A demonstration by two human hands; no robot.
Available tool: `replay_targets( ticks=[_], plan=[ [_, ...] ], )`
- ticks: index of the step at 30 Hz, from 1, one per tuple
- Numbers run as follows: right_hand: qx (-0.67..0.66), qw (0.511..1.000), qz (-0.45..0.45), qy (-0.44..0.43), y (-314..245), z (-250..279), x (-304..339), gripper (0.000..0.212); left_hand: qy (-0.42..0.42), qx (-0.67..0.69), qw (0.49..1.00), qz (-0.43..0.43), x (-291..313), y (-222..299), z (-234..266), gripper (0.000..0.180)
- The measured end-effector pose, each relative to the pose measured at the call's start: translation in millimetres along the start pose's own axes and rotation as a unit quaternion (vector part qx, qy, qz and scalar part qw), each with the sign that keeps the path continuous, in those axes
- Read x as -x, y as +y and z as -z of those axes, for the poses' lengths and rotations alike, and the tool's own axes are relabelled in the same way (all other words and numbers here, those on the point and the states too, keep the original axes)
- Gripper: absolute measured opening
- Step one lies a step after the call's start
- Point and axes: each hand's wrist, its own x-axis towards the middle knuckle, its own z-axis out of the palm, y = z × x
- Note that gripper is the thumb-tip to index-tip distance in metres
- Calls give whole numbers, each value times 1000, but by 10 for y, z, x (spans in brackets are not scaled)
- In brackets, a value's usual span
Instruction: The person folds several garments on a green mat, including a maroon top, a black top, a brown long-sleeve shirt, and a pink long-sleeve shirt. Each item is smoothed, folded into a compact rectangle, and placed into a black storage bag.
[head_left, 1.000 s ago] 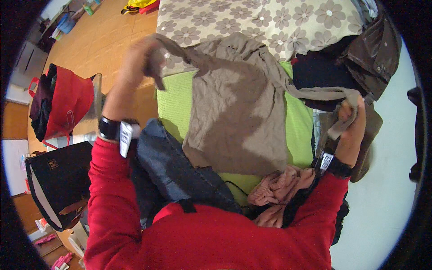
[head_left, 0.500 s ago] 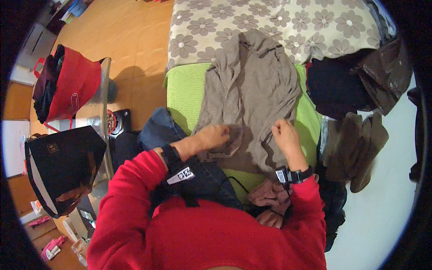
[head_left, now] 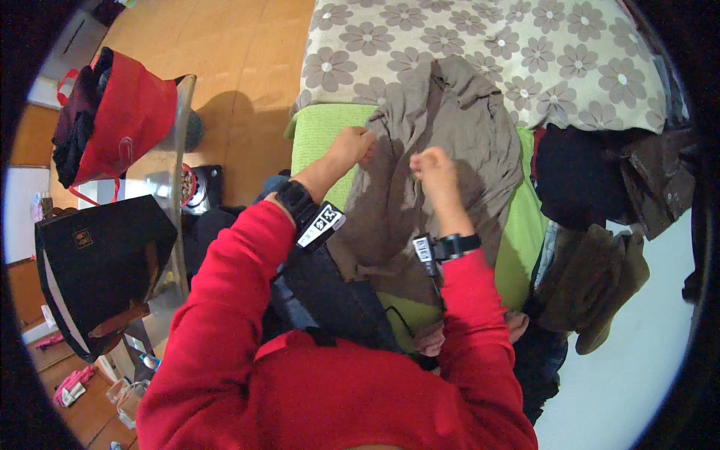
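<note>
Head view: left fingers (head_left: 366,141) and right fingers (head_left: 427,159) curl by the brown garment (head_left: 480,191), whether pinching unclear.

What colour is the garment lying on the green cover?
The garment is greyish brown, best seen in the head view.

Your right hand (head_left: 435,171) hides part of the brown garment (head_left: 476,112); your red sleeve (head_left: 474,307) covers part of the pink cloth (head_left: 430,342).
</note>
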Motion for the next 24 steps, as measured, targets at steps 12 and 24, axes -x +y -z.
replay_targets(
  ticks=[12, 24],
  plan=[
    [300, 954, 6, 13, 604, 994, 1200, 22, -152, -405, 902, -4, 881, -297, 126, 44],
    [295, 954, -54, -19, 1019, 1203, 1789, 42, -191, -529, 826, 22, 1586, -364, -90, 35]
  ],
)
